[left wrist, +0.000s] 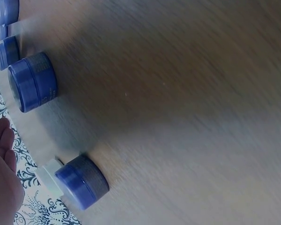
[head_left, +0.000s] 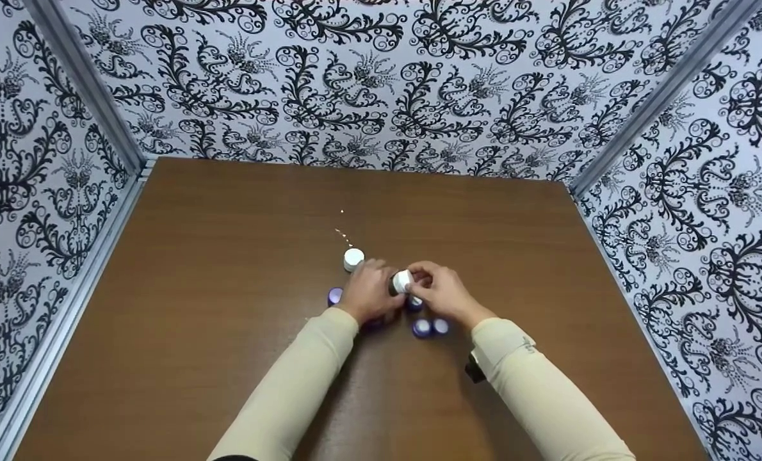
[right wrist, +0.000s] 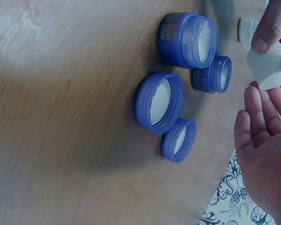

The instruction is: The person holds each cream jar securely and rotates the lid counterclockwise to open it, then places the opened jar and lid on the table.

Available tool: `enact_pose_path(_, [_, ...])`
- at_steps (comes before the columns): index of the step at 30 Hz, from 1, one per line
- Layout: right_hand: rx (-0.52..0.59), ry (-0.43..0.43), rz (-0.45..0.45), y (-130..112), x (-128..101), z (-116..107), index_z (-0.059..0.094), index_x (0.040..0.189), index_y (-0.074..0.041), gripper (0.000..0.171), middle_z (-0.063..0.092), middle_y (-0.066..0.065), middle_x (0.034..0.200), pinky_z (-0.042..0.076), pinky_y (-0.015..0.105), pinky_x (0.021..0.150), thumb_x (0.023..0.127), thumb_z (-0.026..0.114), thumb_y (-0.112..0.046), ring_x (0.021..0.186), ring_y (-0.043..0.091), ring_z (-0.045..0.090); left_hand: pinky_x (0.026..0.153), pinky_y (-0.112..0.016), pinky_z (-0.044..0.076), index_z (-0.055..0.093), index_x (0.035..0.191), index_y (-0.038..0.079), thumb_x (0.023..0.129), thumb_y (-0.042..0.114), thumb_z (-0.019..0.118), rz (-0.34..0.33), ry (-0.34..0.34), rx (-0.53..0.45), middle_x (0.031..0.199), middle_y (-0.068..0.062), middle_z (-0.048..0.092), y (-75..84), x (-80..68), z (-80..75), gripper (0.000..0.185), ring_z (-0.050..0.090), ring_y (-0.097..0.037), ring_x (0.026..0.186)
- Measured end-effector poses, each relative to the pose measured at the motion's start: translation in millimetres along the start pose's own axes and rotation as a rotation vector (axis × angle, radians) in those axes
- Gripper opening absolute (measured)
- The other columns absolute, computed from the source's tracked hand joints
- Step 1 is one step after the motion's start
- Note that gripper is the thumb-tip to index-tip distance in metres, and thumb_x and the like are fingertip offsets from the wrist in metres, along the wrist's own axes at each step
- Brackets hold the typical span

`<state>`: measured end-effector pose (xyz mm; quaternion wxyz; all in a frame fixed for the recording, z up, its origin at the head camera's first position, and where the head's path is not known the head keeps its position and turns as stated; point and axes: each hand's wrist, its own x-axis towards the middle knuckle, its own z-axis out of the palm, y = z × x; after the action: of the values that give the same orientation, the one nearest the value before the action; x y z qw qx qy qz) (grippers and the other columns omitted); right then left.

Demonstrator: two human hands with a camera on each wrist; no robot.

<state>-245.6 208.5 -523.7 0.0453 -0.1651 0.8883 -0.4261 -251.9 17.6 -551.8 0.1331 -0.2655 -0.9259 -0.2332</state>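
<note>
Both hands meet around a small white jar [head_left: 402, 282] held above the table. My left hand [head_left: 369, 291] grips its body, the thumb [right wrist: 267, 37] lying along its side. My right hand [head_left: 442, 291] pinches the jar's near end; its other fingers [right wrist: 255, 110] are spread below in the right wrist view. Under the hands stand a larger open blue jar [right wrist: 173, 40] and a smaller open blue jar [right wrist: 203, 79], both showing white inside. Two blue lids, a larger [right wrist: 143, 101] and a smaller [right wrist: 166, 145], lie beside them with their insides facing up.
Left of the hands stand a lidded blue jar [left wrist: 82, 183] and, behind it, another white jar [head_left: 353, 258]. White specks [head_left: 344, 237] dot the brown table [head_left: 240, 211]. Patterned walls [head_left: 368, 83] enclose the table at the back and sides.
</note>
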Motion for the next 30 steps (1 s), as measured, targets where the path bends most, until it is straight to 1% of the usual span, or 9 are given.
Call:
enact_pose_path(5, [0.012, -0.012, -0.036, 1.0, 1.1, -0.7, 0.064, 0.119, 0.002, 0.034, 0.07, 0.011, 0.1, 0.054, 0.038, 0.081, 0.086, 0.071, -0.005, 0.089, 0.026, 0.067, 0.084, -0.04, 0.047, 0.075, 0.094, 0.01, 0.074, 0.042, 0.077, 0.0, 0.009, 0.031, 0.091, -0.004, 0.067, 0.0, 0.1, -0.5, 0.038, 0.061, -0.026, 0.088])
enact_pose_path(8, [0.011, -0.009, -0.039, 1.8, 1.7, -0.9, 0.065, 0.119, 0.001, 0.034, 0.07, 0.011, 0.102, 0.054, 0.037, 0.08, 0.087, 0.071, -0.007, 0.09, 0.025, 0.067, 0.084, -0.04, 0.047, 0.075, 0.093, 0.009, 0.074, 0.043, 0.076, 0.009, 0.017, 0.063, 0.09, -0.005, 0.067, 0.0, 0.2, -0.9, 0.039, 0.062, -0.026, 0.087])
enact_pose_path(13, [-0.006, 0.006, -0.012, 0.5, 2.5, -0.6, 0.067, 0.117, -0.004, 0.027, 0.07, 0.006, 0.102, 0.053, 0.035, 0.077, 0.094, 0.069, -0.017, 0.087, 0.02, 0.067, 0.082, -0.04, 0.047, 0.074, 0.091, 0.009, 0.074, 0.043, 0.075, 0.018, 0.017, 0.084, 0.088, -0.005, 0.067, 0.1, 0.1, -2.1, 0.038, 0.061, -0.027, 0.085])
enact_pose_path(16, [-0.012, 0.013, 0.005, -0.3, 3.2, -0.2, 0.067, 0.116, -0.005, 0.025, 0.07, 0.004, 0.099, 0.052, 0.034, 0.075, 0.095, 0.068, -0.02, 0.085, 0.018, 0.067, 0.081, -0.04, 0.047, 0.074, 0.091, 0.009, 0.074, 0.043, 0.075, 0.021, 0.015, 0.078, 0.087, -0.005, 0.066, 0.0, 0.0, -2.4, 0.038, 0.061, -0.027, 0.084])
enact_pose_path(20, [-0.002, 0.009, 0.006, -1.0, 3.7, 0.0, 0.067, 0.116, -0.003, 0.027, 0.07, 0.005, 0.101, 0.053, 0.035, 0.077, 0.094, 0.069, -0.017, 0.087, 0.02, 0.068, 0.079, -0.041, 0.046, 0.074, 0.091, 0.009, 0.074, 0.044, 0.075, 0.029, 0.017, 0.077, 0.085, -0.005, 0.065, -0.3, -0.2, -2.2, 0.039, 0.06, -0.027, 0.083])
enact_pose_path(24, [0.012, 0.011, -0.009, -1.6, 3.3, -0.1, 0.066, 0.117, 0.001, 0.029, 0.07, 0.009, 0.104, 0.054, 0.038, 0.08, 0.093, 0.07, -0.014, 0.09, 0.024, 0.069, 0.078, -0.041, 0.047, 0.074, 0.09, 0.009, 0.074, 0.043, 0.076, 0.035, 0.022, 0.083, 0.084, -0.005, 0.065, -1.0, -0.4, -2.2, 0.038, 0.06, -0.027, 0.081])
enact_pose_path(30, [0.012, 0.016, 0.0, -1.1, 2.7, 0.2, 0.066, 0.117, 0.001, 0.029, 0.07, 0.011, 0.105, 0.054, 0.04, 0.081, 0.091, 0.071, -0.012, 0.091, 0.025, 0.069, 0.077, -0.041, 0.046, 0.074, 0.088, 0.009, 0.074, 0.043, 0.076, 0.035, 0.02, 0.078, 0.082, -0.005, 0.063, -1.8, -0.6, -2.6, 0.038, 0.059, -0.027, 0.079])
